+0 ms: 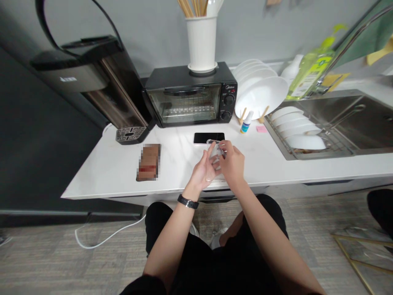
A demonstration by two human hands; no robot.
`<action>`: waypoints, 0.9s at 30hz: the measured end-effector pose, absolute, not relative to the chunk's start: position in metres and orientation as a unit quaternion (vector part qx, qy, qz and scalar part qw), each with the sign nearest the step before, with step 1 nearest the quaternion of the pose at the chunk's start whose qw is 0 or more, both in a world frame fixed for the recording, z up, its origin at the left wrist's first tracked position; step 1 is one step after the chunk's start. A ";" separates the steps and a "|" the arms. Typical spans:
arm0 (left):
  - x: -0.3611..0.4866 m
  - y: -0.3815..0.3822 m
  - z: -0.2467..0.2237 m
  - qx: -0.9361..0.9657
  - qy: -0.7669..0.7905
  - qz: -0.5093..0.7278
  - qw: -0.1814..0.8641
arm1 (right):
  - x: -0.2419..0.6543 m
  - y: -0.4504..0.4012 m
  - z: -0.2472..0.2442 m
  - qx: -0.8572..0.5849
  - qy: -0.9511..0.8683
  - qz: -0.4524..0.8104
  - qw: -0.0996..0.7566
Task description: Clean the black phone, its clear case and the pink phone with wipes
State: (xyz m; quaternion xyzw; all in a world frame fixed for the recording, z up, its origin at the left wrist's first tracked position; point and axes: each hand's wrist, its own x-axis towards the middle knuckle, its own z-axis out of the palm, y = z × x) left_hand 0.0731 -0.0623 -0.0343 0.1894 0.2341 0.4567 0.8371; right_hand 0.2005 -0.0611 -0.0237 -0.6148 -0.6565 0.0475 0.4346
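Observation:
A clear, transparent item (216, 150), perhaps a phone case, is between my two hands above the counter's front part. My left hand (204, 169), palm up with a black watch on the wrist, supports it from below with the thumb raised. The fingers of my right hand (231, 160) are bent and pinch its right side. Just behind my hands lies a dark phone (208, 137) on the white counter (175, 164). A small white and blue bottle (246, 123) stands to the right, beside a pink sticky note (261, 129).
A black toaster oven (190, 98) bears a white utensil holder (202, 43). At the left are a water dispenser (119, 90) and a blurred brown object (148, 162). Plates (260, 96), a green soap bottle (310, 71) and a sink (368, 119) with bowls fill the right.

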 end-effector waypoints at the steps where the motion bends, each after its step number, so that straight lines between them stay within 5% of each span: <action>1: 0.073 -0.062 -0.034 0.188 0.235 0.455 0.838 | 0.200 -0.059 -0.023 -0.612 -0.655 0.048 0.441; 27: 0.069 -0.062 -0.034 0.146 0.219 0.456 0.850 | 0.184 -0.102 -0.039 -0.501 -0.745 0.101 0.429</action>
